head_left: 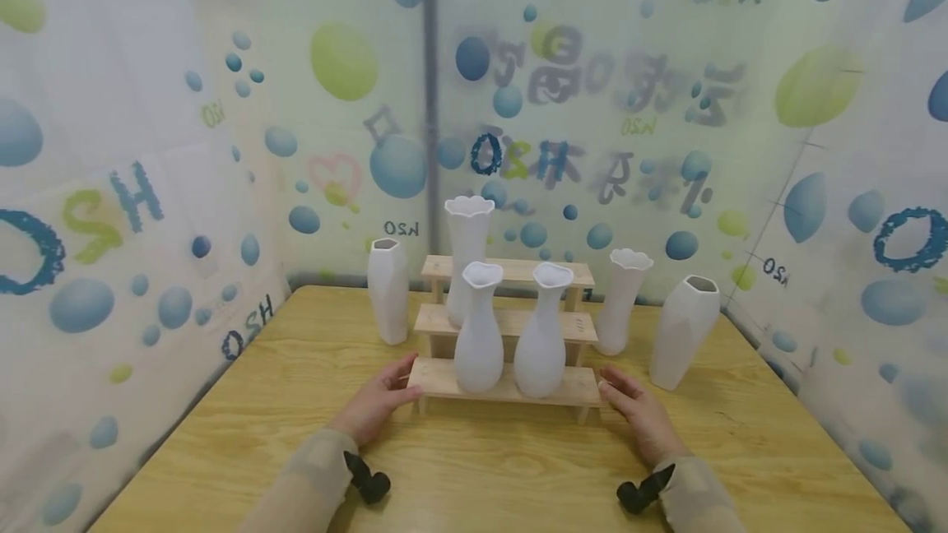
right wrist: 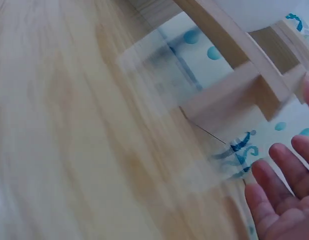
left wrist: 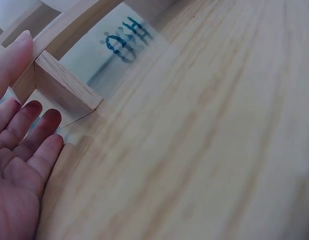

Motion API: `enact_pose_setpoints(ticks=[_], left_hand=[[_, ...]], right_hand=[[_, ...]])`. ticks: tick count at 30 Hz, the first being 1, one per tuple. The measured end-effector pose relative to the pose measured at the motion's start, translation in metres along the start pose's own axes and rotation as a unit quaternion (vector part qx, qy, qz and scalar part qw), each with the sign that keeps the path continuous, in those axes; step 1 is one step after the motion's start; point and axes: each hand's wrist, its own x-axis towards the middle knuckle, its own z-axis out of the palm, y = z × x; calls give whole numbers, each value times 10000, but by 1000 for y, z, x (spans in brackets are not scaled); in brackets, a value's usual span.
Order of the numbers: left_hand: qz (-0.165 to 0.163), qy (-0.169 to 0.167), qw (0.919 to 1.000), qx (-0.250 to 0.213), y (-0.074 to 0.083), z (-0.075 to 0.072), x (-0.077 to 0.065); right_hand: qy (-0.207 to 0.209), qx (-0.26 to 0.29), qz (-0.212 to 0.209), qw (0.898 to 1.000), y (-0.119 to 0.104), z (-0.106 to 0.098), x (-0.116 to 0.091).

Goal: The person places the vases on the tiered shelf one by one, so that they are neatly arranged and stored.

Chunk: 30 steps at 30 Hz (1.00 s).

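Observation:
A three-step wooden stand (head_left: pixel 504 389) stands on the table. Two white, narrow-necked vases (head_left: pixel 479 344) sit side by side on its lowest step, and a tall fluted vase (head_left: pixel 468 229) rises behind them from the middle step. At the left end of the lowest step is my left hand (head_left: pixel 379 403), thumb at the board's edge and the other fingers extended beside the leg (left wrist: pixel 67 85). My right hand (head_left: pixel 638 410) is at the opposite end, fingertips right by the board's corner. In the right wrist view its fingers (right wrist: pixel 274 185) are spread and only gently bent.
Left of the stand is a faceted white vase (head_left: pixel 388 294). To the right stand a ruffled-rim vase (head_left: pixel 620 303) and another faceted vase (head_left: pixel 683 336). The wood-grain table (head_left: pixel 504 475) is bordered by patterned curtains (head_left: pixel 592 138) at the back and sides.

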Motion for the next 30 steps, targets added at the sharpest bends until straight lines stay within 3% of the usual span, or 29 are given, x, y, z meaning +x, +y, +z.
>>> enact_pose_setpoints(ticks=[6, 10, 13, 17, 20, 24, 30], left_hand=[[23, 4, 10000, -9, 0, 1, -1], [12, -13, 10000, -12, 1, 2, -1], [-17, -21, 10000, -8, 1, 2, -1], [-24, -52, 10000, -18, 1, 2, 1], [-14, -87, 9999, -60, 0, 1, 2], [-9, -129, 9999, -52, -1, 0, 2], [-15, -135, 9999, -40, -1, 0, 1]], right_hand=[[649, 176, 288, 9973, -6, -22, -6], [1312, 522, 288, 9896, -10, -41, -10], [1906, 520, 207, 9801, -14, -54, -12], [2752, -10, 106, 9613, -19, -66, -11], [3109, -317, 50, 9499, -25, -73, -7], [3012, -130, 92, 9534, -35, -81, 1], [2034, 59, -110, 9790, -44, -92, 13]])
